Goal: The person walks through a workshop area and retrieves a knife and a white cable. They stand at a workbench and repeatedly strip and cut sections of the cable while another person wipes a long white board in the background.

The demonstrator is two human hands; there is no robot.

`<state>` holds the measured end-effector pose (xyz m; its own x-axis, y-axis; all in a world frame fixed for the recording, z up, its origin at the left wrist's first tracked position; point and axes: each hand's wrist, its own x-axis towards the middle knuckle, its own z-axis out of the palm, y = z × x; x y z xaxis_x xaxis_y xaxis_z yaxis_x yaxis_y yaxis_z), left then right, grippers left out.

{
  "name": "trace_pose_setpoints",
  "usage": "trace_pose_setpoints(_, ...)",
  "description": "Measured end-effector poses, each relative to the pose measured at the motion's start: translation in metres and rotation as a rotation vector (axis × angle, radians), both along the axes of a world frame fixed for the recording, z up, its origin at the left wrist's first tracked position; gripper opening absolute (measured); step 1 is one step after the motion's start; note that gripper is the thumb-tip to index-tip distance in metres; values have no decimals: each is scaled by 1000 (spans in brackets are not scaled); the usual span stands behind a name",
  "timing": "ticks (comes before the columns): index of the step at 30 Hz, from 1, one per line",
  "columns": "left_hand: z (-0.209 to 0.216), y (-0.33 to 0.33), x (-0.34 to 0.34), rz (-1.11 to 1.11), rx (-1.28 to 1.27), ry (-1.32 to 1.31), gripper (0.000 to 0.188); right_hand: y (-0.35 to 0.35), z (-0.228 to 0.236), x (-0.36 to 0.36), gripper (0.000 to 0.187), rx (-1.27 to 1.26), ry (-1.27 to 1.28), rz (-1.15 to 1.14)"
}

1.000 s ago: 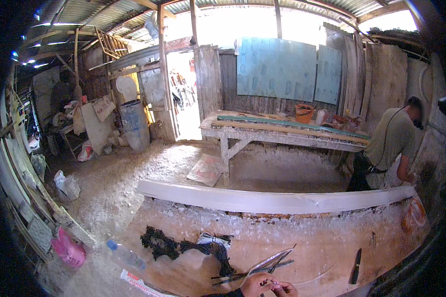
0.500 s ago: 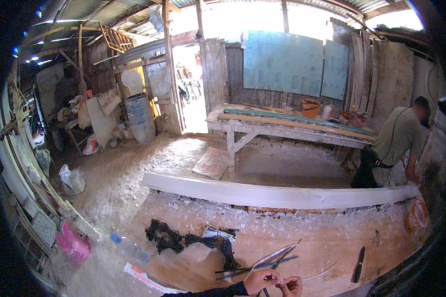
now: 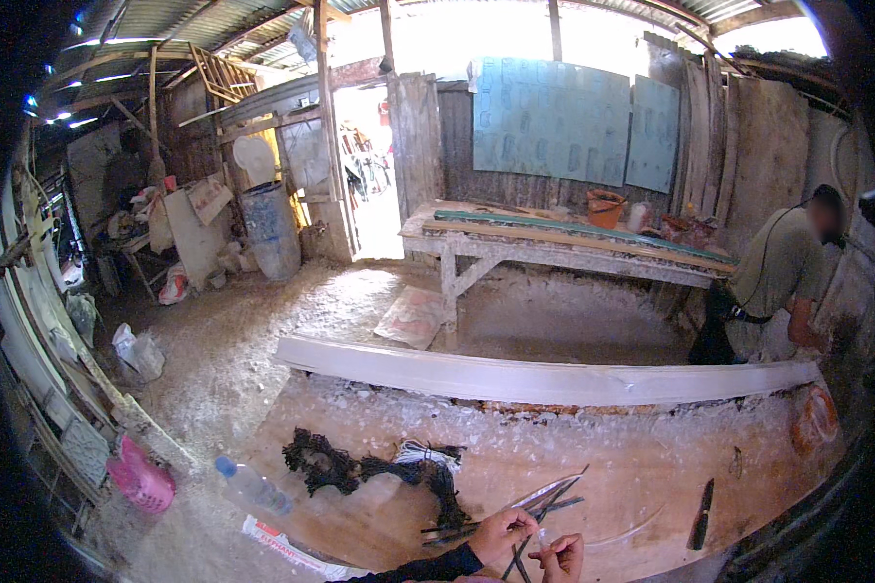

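My left hand (image 3: 504, 537) is closed in a pinch at the near edge of the work table (image 3: 593, 476). Just to its right, my right hand (image 3: 560, 560) also has its fingers pinched together. A small whitish bit shows between the two hands, too fine to make out. Dark narrow strips (image 3: 558, 504) and a pale curved strip (image 3: 546, 490) lie crossed beside and beneath the hands. Bundles of black cord (image 3: 323, 461) lie to the left, with a bundle of white cord (image 3: 426, 453) among them. Far to the right rests a black-handled knife (image 3: 702, 515).
A long white moulding (image 3: 515, 376) runs along the table's far edge. At left are a plastic bottle (image 3: 253, 486) and a pink basket (image 3: 141, 476). Behind stands a bench (image 3: 426, 233) with an orange bucket (image 3: 606, 208). Another person (image 3: 776, 262) bends over at the right.
My hands have moved slightly apart, the left one up and to the left. The other person's arm has shifted a little. The view has tilted slightly.
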<state>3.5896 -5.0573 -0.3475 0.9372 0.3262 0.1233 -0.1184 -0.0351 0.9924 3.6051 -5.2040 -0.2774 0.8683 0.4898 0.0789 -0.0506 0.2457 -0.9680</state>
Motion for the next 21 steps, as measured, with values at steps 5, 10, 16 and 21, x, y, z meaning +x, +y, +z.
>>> trace_pose_setpoints(5, 19, 8, -5, -84, 68, -18, 19, -3, 1, -2, 12, 40, 67, 38)
trace_pose_setpoints(10, 34, 16, -6, -269, 111, 42, 21, -7, -1, -1, 11, 59, 56, -13)
trace_pose_setpoints(16, 25, 2, -3, -514, 137, -48, 20, -11, -4, 0, 11, -26, 26, -44)
trace_pose_setpoints(21, 30, 9, 0, -561, 303, -32, 15, -13, -5, -1, 11, -3, 71, -18)
